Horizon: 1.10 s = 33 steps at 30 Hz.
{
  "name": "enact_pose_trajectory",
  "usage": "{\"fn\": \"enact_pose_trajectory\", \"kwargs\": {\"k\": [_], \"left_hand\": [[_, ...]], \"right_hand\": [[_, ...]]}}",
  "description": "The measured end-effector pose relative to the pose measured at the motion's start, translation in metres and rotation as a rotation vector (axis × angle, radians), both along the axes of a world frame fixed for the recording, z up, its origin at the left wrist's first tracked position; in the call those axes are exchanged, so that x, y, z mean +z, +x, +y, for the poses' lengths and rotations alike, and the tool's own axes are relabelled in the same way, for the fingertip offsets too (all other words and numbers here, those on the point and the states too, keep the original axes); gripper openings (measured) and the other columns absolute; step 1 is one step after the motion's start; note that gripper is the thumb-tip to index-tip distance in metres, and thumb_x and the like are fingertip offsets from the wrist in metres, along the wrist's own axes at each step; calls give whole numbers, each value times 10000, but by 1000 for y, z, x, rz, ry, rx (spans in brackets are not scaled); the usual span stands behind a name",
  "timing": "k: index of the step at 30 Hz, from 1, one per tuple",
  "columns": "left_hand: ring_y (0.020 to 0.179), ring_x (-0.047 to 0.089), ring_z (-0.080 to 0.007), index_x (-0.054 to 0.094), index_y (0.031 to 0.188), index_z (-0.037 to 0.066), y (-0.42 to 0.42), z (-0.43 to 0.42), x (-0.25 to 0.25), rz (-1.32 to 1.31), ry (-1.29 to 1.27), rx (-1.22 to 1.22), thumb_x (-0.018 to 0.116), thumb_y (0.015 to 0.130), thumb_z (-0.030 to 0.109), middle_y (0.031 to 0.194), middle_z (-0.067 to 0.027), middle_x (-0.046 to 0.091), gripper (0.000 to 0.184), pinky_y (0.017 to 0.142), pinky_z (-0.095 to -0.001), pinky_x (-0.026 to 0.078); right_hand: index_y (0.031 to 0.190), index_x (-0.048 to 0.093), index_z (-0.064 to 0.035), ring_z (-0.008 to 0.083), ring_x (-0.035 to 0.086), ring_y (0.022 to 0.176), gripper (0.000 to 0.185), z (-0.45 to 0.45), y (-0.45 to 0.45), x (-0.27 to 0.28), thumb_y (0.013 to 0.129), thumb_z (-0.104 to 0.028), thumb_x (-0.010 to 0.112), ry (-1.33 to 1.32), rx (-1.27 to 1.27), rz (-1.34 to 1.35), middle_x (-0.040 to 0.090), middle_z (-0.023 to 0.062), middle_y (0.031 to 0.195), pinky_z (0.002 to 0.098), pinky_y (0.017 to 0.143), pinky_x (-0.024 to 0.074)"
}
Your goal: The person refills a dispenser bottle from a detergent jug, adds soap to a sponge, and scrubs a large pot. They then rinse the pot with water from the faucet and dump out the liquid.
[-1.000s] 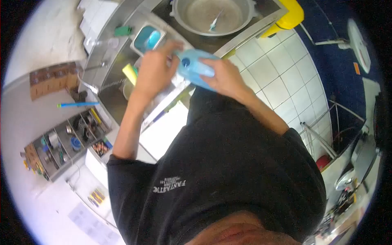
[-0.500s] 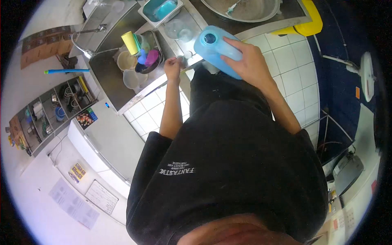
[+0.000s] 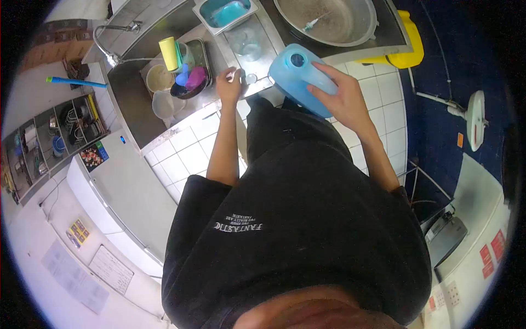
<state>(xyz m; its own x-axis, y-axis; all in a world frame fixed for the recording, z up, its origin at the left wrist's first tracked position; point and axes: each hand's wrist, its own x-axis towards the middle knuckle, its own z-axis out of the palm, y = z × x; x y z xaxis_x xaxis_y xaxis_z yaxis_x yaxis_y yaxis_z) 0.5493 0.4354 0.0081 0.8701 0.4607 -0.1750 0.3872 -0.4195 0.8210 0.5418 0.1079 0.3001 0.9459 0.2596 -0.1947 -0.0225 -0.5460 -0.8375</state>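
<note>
Jug [image 3: 298, 88] at right grip's [image 3: 344, 97] 10 o'clock, handle wrapped by fingers. Left grip [image 3: 228, 83] at jug's 9 o'clock, fingertips nearly together; cannot tell whether anything held. Steel worktop [image 3: 267, 27] ahead: pot [image 3: 350, 24] at jug's 1 o'clock, dishes [image 3: 195, 78] at 9. Tiled floor [image 3: 377, 90] beneath. Left forearm points to 12, right slants to 11.

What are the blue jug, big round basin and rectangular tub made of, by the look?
Blue jug: likely plastic, smooth satin; translucent-looking walls. Round basin: metal, possibly aluminium, dull; grey, worn-looking surface. Rectangular tub: probably stainless steel, shiny; bright silvery rim.
</note>
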Motion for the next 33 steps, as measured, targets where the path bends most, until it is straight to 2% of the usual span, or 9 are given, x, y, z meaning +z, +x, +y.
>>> {"fn": "enact_pose_trajectory", "kwargs": {"k": [3,5,7,10,13,17,27,30,33], "left_hand": [[945,720,-295,747,1189,54,-27,-24,49,-185,144,141,784,905,321,1051,-153,751,392,872,-427,561],[972,691,-241,673,1287,49,-34,-45,102,-166,-215,-69,728,985,281,1099,-145,715,385,896,-417,545],[1159,647,-219,628,1377,44,-32,-65,102,-27,-657,-261,625,1076,314,1293,-139,677,404,999,-396,507],[1320,568,-230,558,1493,83,-9,-98,105,60,-1018,-319,494,1129,423,1428,-120,630,502,1113,-396,437],[1434,483,-245,529,1546,124,15,-105,96,167,-1049,-592,392,1133,515,1523,-97,577,585,1201,-397,348],[1426,500,-254,519,1553,123,26,-114,77,330,-1251,-527,398,1106,585,1525,-85,579,655,1229,-411,330],[1424,517,-241,496,1565,127,21,-107,50,228,-1443,-363,354,1107,605,1552,-104,556,676,1205,-416,396],[1418,506,-266,443,1576,129,18,-101,53,255,-1535,-292,489,1074,599,1555,-93,528,689,1214,-475,386],[1452,479,-267,414,1595,136,13,-102,40,332,-1583,-286,469,1059,650,1576,-96,512,744,1224,-506,374]], "right_hand": [[1402,652,14,225,708,1122,550,3,4,10,908,-172,806,0,24,45,743,212,1246,364,1000,536],[1402,655,11,218,703,1128,542,6,9,19,908,-154,802,-29,46,24,742,204,1251,360,1005,533],[1401,657,8,211,698,1135,534,9,10,25,907,-136,798,-59,69,22,742,196,1256,356,1011,531],[1366,673,10,301,746,1105,537,14,17,38,871,-157,799,-15,99,27,742,243,1244,376,976,549],[1361,674,19,285,744,1109,524,22,23,55,870,-122,789,-76,115,95,740,231,1265,369,985,546],[1355,677,26,253,733,1105,508,35,39,67,878,-116,783,-82,150,135,751,212,1241,362,993,540],[1348,676,24,228,725,1066,503,87,83,65,885,-133,794,-202,244,164,755,198,1224,360,958,551],[1345,679,20,229,726,1069,504,95,93,55,883,-143,798,-216,269,179,755,207,1222,359,945,556],[1342,685,9,251,733,1084,504,104,102,52,878,-151,798,-319,296,224,756,221,1213,370,951,555]]}}
